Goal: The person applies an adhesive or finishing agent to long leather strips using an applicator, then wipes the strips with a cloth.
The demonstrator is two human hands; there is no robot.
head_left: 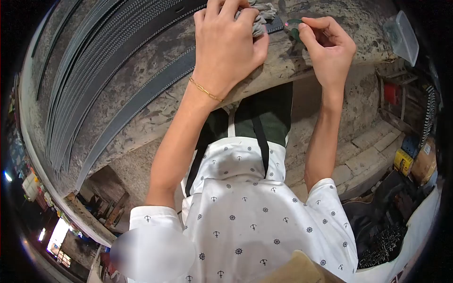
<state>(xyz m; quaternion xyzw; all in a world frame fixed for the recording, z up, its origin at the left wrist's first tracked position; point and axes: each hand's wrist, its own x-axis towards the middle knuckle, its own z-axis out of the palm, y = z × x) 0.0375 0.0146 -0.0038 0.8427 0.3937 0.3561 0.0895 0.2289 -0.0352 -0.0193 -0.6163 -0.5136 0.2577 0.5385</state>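
Note:
At the top centre, my left hand point(229, 40) bends its fingers over a bunched grey cloth point(265, 12) on the worn work table. A dark strap with pale stitching point(155, 89) runs in a curve under that hand, and its end point(275, 25) shows just past the cloth. My right hand point(328, 42) is closed, thumb against forefinger, on a small green curved tool point(296, 29) close to the strap's end. The tool's exact kind cannot be made out, as the fingers cover part of it.
Many stitched dark straps point(101, 61) lie side by side across the left of the table point(302, 63). A clear plastic container point(402, 37) stands at the right edge. Below on the right are a yellow box point(402, 162) and dark material point(377, 207).

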